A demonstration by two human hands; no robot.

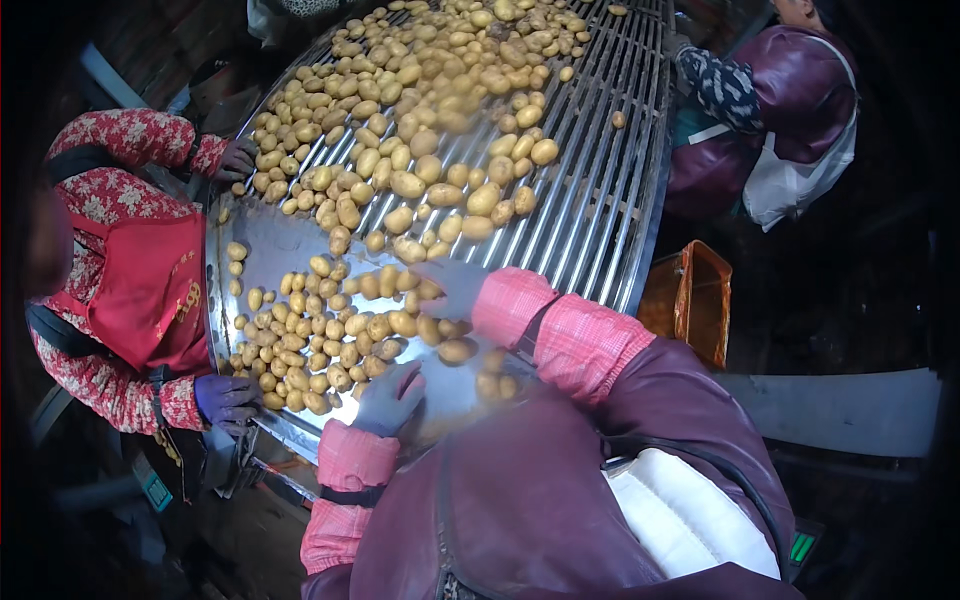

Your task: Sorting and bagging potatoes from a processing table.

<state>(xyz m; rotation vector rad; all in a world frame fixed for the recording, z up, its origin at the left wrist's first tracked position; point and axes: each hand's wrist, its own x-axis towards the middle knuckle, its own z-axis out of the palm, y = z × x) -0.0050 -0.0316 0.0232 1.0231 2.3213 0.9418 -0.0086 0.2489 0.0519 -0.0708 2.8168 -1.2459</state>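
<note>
My left hand [388, 401], in a grey glove, lies at the near edge of a spread of potatoes [334, 330] on a smooth metal sheet [281, 229]. Its thumb stands apart from the fingers, and I see nothing held in it. Farther forward and to the right, my right hand [450, 289], also grey-gloved, reaches over the potatoes where the sheet meets the metal bars [559, 225]. It is blurred, and its fingertips are among potatoes, so a grip on one cannot be made out. A few blurred potatoes [495, 385] lie close to my apron.
A larger heap of potatoes [397, 90] covers the far bars. At the left, a person in a red apron [154, 289] has both gloved hands at the table's rim. Another person [787, 97] stands at the far right. An orange crate [705, 300] sits beside the table.
</note>
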